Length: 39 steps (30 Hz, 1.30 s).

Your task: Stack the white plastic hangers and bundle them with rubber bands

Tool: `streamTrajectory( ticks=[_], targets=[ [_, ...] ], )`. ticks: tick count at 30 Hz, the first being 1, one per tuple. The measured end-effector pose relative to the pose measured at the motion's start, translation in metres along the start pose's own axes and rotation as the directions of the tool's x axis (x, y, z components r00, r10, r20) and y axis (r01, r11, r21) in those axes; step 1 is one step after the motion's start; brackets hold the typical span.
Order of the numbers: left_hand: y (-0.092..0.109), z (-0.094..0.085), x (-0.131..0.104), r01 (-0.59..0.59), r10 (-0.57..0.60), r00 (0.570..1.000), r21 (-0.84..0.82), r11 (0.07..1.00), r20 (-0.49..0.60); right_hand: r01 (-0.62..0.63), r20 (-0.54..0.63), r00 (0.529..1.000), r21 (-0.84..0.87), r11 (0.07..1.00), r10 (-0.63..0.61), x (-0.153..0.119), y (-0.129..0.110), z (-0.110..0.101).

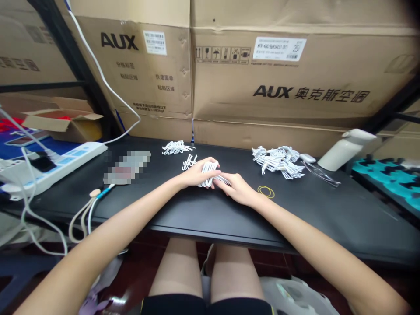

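Note:
Over the middle of the black table, my left hand [196, 173] is closed round a bundle of thin white hooks [208, 168], thumb across the front. From the right, my right hand [239, 189] pinches the ends that stick out of the bundle. My fingers hide part of it. Just behind my left hand lies a small group of loose white hooks [189, 162], with a larger group [177, 147] farther back. A big heap of similar white pieces [278, 161] lies to the right. Near my right hand is a yellow rubber band [266, 191].
Cardboard boxes [226, 105] stand along the back of the black table [210, 214]. A power strip [75, 157] with cables and a blurred phone-like object [127, 167] lie left. On the right are glasses [321, 174], a tilted pale bottle [344, 149] and a turquoise tray [387, 183].

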<state>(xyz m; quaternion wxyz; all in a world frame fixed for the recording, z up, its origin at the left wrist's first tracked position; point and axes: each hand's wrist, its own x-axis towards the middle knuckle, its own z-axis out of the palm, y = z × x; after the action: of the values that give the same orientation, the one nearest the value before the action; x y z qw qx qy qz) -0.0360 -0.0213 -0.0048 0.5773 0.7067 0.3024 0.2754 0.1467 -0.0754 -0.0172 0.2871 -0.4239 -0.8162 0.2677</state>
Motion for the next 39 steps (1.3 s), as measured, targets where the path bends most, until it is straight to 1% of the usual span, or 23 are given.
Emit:
streamTrajectory(
  ticks=[4,9,13,16,20,27,30,32,34,36,38,39],
  targets=[
    [0.001,0.0,-0.001,0.004,-0.004,1.0,0.009,1.0,0.017,-0.006,0.041,0.999,-0.101,0.995,0.01,0.0,0.001,0.002],
    [0.002,0.0,-0.002,0.014,-0.016,0.999,0.041,0.999,0.038,0.029,0.084,0.996,-0.146,0.989,-0.017,0.0,0.0,0.002],
    [0.002,-0.001,-0.003,0.051,-0.057,0.996,0.085,0.995,0.063,0.005,0.096,0.995,-0.194,0.981,0.014,0.0,-0.002,0.003],
    [0.002,-0.002,-0.003,0.091,-0.1,0.992,0.112,0.989,0.073,0.019,0.1,0.995,-0.182,0.983,0.0,0.0,-0.002,0.004],
    [0.003,-0.003,-0.003,0.093,-0.102,0.992,0.116,0.989,0.074,0.018,0.085,0.996,-0.163,0.986,-0.004,-0.001,-0.003,0.004],
    [0.005,-0.003,-0.004,0.121,-0.134,0.986,0.131,0.984,0.099,0.024,0.115,0.993,-0.178,0.984,-0.004,-0.002,-0.007,0.002],
    [0.009,-0.006,-0.006,0.142,-0.16,0.981,0.15,0.978,0.11,0.024,0.119,0.993,-0.107,0.994,-0.011,-0.003,-0.007,0.001],
    [0.012,-0.01,-0.009,0.162,-0.181,0.977,0.164,0.973,0.11,-0.015,0.129,0.992,0.022,1.0,0.012,-0.003,-0.005,0.001],
    [0.016,-0.018,-0.01,0.165,-0.179,0.981,0.159,0.973,0.075,-0.076,0.13,0.99,0.197,0.978,0.051,0.0,-0.001,0.003],
    [0.017,-0.027,-0.01,0.14,-0.141,0.99,0.127,0.982,-0.003,-0.143,0.11,0.988,0.337,0.931,0.112,0.007,0.005,0.006],
    [0.015,-0.036,-0.008,0.101,-0.091,0.989,0.087,0.991,-0.113,-0.219,0.077,0.976,0.411,0.885,0.205,0.016,0.01,0.011],
    [0.013,-0.04,-0.006,0.087,-0.074,0.982,0.069,0.994,-0.173,-0.258,0.063,0.965,0.433,0.864,0.256,0.021,0.013,0.013]
  ],
)
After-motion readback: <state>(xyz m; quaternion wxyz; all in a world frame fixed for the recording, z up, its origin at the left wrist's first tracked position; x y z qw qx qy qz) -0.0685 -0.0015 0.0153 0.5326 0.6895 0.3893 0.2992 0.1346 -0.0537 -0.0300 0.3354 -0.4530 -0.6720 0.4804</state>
